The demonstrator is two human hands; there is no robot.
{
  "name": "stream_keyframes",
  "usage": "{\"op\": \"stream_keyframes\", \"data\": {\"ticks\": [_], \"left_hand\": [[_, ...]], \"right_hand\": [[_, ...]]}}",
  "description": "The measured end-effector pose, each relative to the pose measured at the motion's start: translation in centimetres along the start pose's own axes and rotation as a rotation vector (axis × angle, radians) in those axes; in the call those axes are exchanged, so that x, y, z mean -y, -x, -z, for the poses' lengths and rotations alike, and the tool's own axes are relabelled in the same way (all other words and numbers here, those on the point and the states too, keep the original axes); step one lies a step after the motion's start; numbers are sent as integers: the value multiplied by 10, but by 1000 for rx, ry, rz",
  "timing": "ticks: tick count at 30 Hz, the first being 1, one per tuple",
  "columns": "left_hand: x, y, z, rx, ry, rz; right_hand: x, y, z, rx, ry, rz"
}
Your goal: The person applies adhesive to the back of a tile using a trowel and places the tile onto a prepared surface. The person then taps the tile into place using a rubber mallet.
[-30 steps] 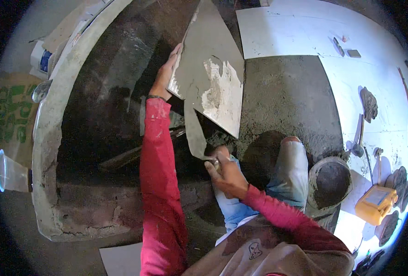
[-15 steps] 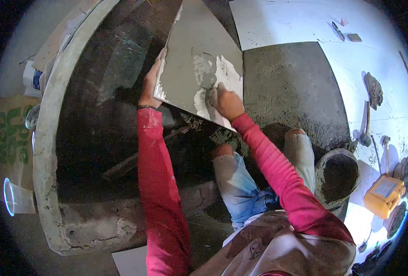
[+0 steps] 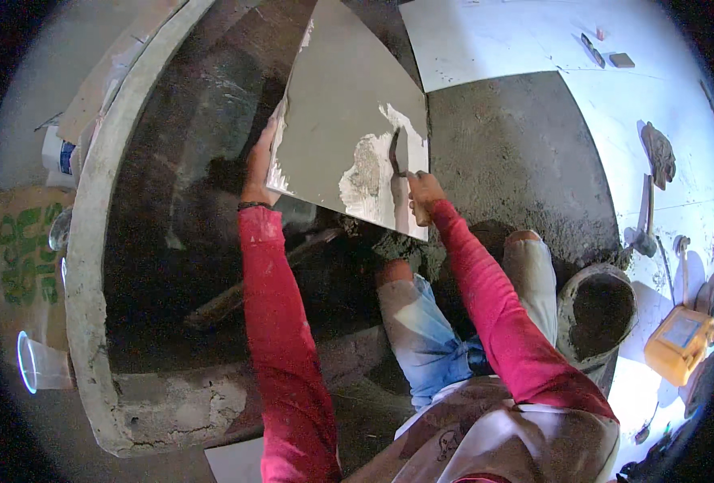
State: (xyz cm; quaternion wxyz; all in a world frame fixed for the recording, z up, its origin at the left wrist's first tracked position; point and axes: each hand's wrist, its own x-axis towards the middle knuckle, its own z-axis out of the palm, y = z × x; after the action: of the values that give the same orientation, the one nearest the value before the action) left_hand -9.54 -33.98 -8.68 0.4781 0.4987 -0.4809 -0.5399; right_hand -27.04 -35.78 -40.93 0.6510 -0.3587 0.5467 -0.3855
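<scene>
My left hand (image 3: 262,165) grips the left edge of a large square tile (image 3: 337,97), held tilted and coated with grey wet mortar, with bare white patches near its lower right. My right hand (image 3: 425,193) is closed on the handle of a trowel (image 3: 396,153), whose blade appears edge-on against the tile near its right edge. Beside the tile lies a bed of grey mortar (image 3: 510,145). My knees are below it.
A concrete rim (image 3: 91,266) borders a dark recess at left. Right are white floor tiles (image 3: 486,40), a mortar bucket (image 3: 598,314), a mallet (image 3: 643,225), an orange container (image 3: 679,346) and a dark cloth lump (image 3: 659,153). A plastic cup (image 3: 43,362) sits far left.
My right hand and trowel have moved from below the tile up onto its face, then toward its right edge. The mortar and white patches on the tile have changed shape.
</scene>
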Motion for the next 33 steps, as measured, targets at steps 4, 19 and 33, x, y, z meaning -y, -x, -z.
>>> {"op": "stream_keyframes", "data": {"ticks": [4,19,33], "left_hand": [[4,-1,4,-7,33,56],[7,-12,14,22,39,-46],[5,2,-5,-54,-7,17]], "right_hand": [[68,42,4,172,-194,104],[88,206,-12,238,228,744],[68,246,-38,-25,361,738]]}}
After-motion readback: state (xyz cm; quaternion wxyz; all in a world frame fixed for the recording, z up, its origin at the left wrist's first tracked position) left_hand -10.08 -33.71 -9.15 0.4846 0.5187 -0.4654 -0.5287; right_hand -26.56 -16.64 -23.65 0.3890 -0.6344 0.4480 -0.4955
